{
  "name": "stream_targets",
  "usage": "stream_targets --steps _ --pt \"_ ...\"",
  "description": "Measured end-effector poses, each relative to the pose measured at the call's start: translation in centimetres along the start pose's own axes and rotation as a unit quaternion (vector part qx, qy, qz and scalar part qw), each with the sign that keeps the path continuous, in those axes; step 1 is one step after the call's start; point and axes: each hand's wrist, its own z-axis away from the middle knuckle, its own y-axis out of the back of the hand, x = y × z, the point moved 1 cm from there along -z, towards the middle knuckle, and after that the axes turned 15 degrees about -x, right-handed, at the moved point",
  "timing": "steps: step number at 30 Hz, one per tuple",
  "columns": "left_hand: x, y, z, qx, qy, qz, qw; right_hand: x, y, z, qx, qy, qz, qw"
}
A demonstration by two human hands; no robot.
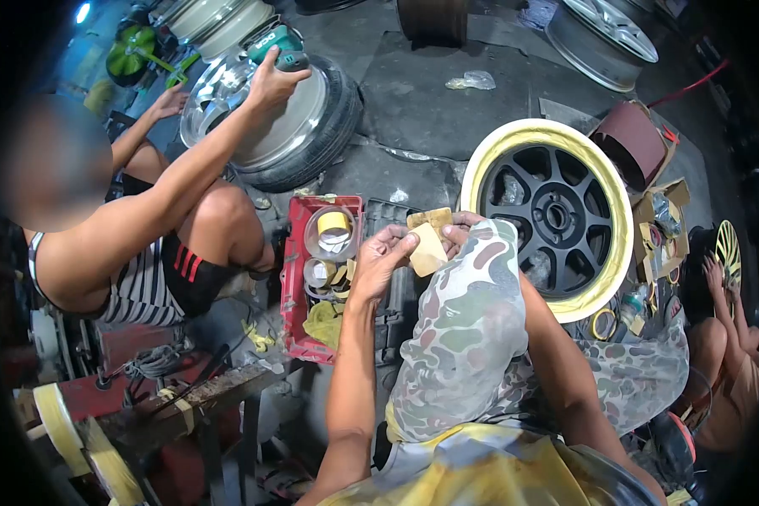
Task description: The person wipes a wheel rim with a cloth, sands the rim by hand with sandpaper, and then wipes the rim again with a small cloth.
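Over camo-cloth knee (468, 295), pinching flat pale-tan sheet (429, 252) in left hand (386, 255), browner sheet (427, 218) alongside; can't tell grip of right hand (459, 230), part-hidden; near red plastic crate (293, 274) with round clear tub (314, 229) of yellow tape (334, 221), crumpled yellow-green cloth (321, 324)

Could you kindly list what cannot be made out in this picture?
All in the head view:
Right hand: partly hidden by the knee.
Rear piece: lower part behind the front piece.
Striped-shirt co-worker's head: blurred.
Brown rim: cut off by the top edge.
Box: small contents unclear.
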Motion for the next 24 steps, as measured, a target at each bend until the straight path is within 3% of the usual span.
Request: stream_targets --steps 2,4,6,7,8,10,11,12,13,14,15,17,18,20,21,24 --pt "-0.1 -0.5 -0.2 0.001 0.005 -0.005 1.0 0.2 0.5 0.2 0.031 -0.005 0.122 0.992" --pt "-1.1 -0.2 -0.4 0.043 -0.019 -0.056 0.997 -2.0 -0.7 1.3 0.025 0.027 0.053 0.998" --pt "-1.8 3.0 0.0 0.136 -0.031 -0.245 0.96 -2.1 2.3 1.9 0.099 0.057 0.219 0.969" --pt "-1.9 4.8 0.4 0.209 -0.05 -0.294 0.931 -1.7 4.1 2.3 0.112 0.096 0.159 0.976" --pt "-0.4 5.3 1.1 0.233 -0.101 -0.325 0.911 -4.0 3.8 3.9 0.152 0.137 0.245 0.948" --pt "-2.9 13.0 1.0 0.288 -0.115 -0.39 0.867 -4.0 9.4 6.5 0.183 0.255 0.393 0.864" --pt "-3.5 16.0 1.2 0.293 -0.043 -0.371 0.88 -5.3 9.8 8.6 0.207 0.202 0.366 0.885" --pt "-4.3 19.0 1.1 0.289 0.03 -0.454 0.842 -6.6 10.0 10.7 0.229 0.15 0.334 0.902" --pt "-4.6 19.9 1.2 0.277 0.058 -0.532 0.798 -6.7 11.9 12.9 0.279 0.034 0.401 0.872" --pt "-4.7 20.3 1.1 0.262 0.083 -0.608 0.745 -7.0 11.8 14.5 0.284 -0.025 0.399 0.872" --pt "-4.4 20.8 1.1 0.254 0.075 -0.61 0.747 -6.7 11.9 16.0 0.258 -0.002 0.506 0.823" --pt "-1.6 17.5 0.4 0.268 0.063 -0.603 0.749 -4.2 13.5 18.6 0.207 0.016 0.652 0.729" --pt "-1.0 16.8 -0.1 0.256 0.006 -0.625 0.737 -3.0 13.2 19.3 0.196 0.023 0.643 0.74" --pt "3.1 11.1 -1.3 0.184 -0.073 -0.541 0.817 -1.8 12.2 19.3 0.17 -0.023 0.642 0.747" --pt "5.8 7.0 -1.5 0.177 -0.082 -0.523 0.829 -1.7 11.8 19.0 0.161 -0.035 0.646 0.745" --pt "13.9 -5.8 -0.2 0.127 -0.142 -0.523 0.831 0.2 12.3 17.0 0.167 -0.038 0.676 0.717"
